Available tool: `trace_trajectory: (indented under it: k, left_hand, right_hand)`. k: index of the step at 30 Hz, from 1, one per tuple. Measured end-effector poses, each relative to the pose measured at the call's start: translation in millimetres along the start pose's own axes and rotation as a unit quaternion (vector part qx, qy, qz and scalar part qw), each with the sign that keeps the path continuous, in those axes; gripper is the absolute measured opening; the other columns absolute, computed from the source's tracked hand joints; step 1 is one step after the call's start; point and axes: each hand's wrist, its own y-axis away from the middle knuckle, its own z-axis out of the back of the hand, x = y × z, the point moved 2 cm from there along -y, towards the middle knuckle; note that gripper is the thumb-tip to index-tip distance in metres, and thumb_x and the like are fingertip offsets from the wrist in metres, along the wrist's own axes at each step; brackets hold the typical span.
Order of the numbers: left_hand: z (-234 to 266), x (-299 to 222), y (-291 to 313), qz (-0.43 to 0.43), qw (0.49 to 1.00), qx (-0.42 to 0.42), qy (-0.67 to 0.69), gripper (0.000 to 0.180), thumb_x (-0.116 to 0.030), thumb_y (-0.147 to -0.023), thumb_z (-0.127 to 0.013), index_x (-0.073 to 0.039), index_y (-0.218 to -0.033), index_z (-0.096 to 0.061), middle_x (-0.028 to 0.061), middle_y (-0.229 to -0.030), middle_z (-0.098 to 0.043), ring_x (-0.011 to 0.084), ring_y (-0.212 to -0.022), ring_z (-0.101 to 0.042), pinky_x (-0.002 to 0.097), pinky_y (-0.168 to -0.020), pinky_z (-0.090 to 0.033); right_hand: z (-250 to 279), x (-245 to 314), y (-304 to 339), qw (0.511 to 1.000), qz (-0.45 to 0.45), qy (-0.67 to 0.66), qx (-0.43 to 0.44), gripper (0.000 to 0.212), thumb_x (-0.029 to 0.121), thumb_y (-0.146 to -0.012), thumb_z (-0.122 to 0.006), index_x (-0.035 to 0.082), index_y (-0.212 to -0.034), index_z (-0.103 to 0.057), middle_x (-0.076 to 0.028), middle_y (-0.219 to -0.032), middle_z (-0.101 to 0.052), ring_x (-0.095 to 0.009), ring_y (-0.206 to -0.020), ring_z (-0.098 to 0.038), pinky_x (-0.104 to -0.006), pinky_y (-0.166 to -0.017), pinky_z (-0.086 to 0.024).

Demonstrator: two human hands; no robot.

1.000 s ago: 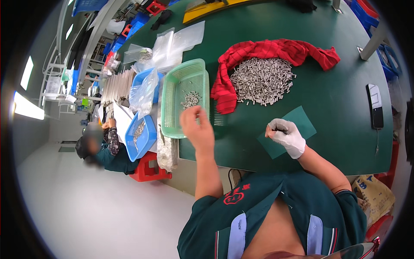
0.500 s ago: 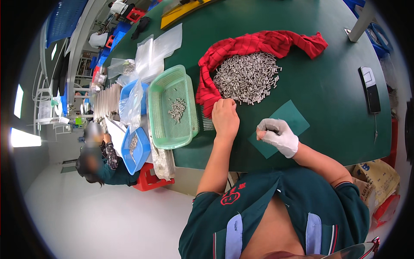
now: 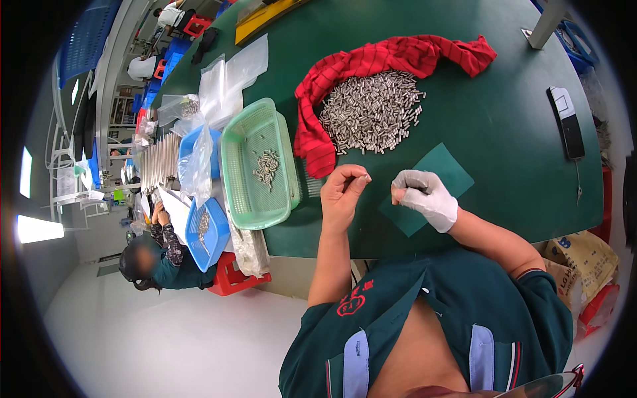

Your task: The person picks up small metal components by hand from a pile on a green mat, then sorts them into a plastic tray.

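Bare and pinched at thumb and forefinger, my left hand (image 3: 342, 198) is just in front of the near end of a red striped cloth (image 3: 320, 159). A tiny pale glint shows at its fingertips, too small to name. My right hand (image 3: 428, 199) wears a white glove that leaves some fingertips bare. Its fingers are curled closed above a green square sheet (image 3: 424, 215), facing the left hand; whatever they hold is hidden. Beyond both hands lies a heap of small silvery metal cylinders (image 3: 371, 113), with the cloth curving round its left and far sides.
A light green basket (image 3: 286, 199) with several metal cylinders stands left of my left hand. Blue bins (image 3: 215, 245), clear plastic bags (image 3: 229, 86) and a seated person (image 3: 169, 255) are farther left. A phone-like black device (image 3: 569, 136) lies on the green table (image 3: 491, 132) at right.
My left hand has drawn back from the heap's near edge toward me, turning its pinched fingertips toward the right hand. The right hand stays nearly in place. The whole view has shifted slightly.
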Motion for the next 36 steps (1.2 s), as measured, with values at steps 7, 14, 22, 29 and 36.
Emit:
trace_trajectory:
  k: [7,14,22,29,36]
  left_hand:
    - [-8.0,-4.6,8.2,0.016,1.000,-0.005,0.012,0.010,0.001,-0.087,-0.061,0.000,-0.096,-0.058,0.0061,-0.092,-0.060,0.0116,-0.084,-0.057,0.0239,-0.077,-0.046]
    - [-22.0,-0.5,18.7,0.042,0.986,-0.008,-0.162,0.009,0.001,-0.086,-0.061,0.000,-0.094,-0.059,0.0045,-0.088,-0.060,0.0116,-0.079,-0.057,0.0231,-0.073,-0.045]
    - [-54.3,19.6,35.4,-0.114,0.863,-0.031,-0.492,0.014,0.002,-0.074,-0.065,-0.003,-0.085,-0.058,0.0103,-0.085,-0.057,0.0301,-0.082,-0.054,0.0393,-0.073,-0.043]
    - [-59.5,18.1,36.3,-0.124,0.851,-0.048,-0.507,0.011,0.004,-0.076,-0.063,-0.001,-0.085,-0.059,0.0125,-0.086,-0.059,0.0305,-0.082,-0.054,0.0379,-0.073,-0.044]
    - [-58.8,18.7,36.3,-0.114,0.858,-0.051,-0.498,0.011,0.005,-0.075,-0.063,-0.001,-0.084,-0.058,0.0126,-0.086,-0.058,0.0309,-0.082,-0.054,0.0380,-0.073,-0.044]
  right_hand:
    - [-0.2,-0.6,1.4,1.000,-0.017,-0.004,-0.006,0.016,0.018,-0.084,-0.059,0.003,-0.084,-0.057,0.000,-0.076,-0.057,-0.007,-0.070,-0.048,-0.0219,-0.063,-0.038]
    - [6.8,-5.8,-1.7,0.994,0.015,-0.080,-0.067,0.028,0.035,-0.091,-0.055,0.007,-0.085,-0.055,0.003,-0.069,-0.049,-0.007,-0.064,-0.042,-0.0216,-0.061,-0.035]
    - [13.3,2.7,-12.4,0.957,0.077,-0.279,-0.006,0.061,0.068,-0.090,-0.032,0.010,-0.078,-0.046,0.002,-0.064,-0.033,-0.013,-0.062,-0.031,-0.0259,-0.062,-0.027]
    - [17.7,-4.0,-17.3,0.961,0.038,-0.274,-0.022,0.063,0.069,-0.088,-0.033,0.010,-0.067,-0.039,0.001,-0.060,-0.032,-0.015,-0.059,-0.030,-0.0282,-0.064,-0.029]
    - [16.9,-7.9,-20.0,0.958,0.034,-0.285,-0.030,0.060,0.064,-0.092,-0.031,0.010,-0.065,-0.037,0.001,-0.059,-0.030,-0.015,-0.059,-0.030,-0.0277,-0.063,-0.028]
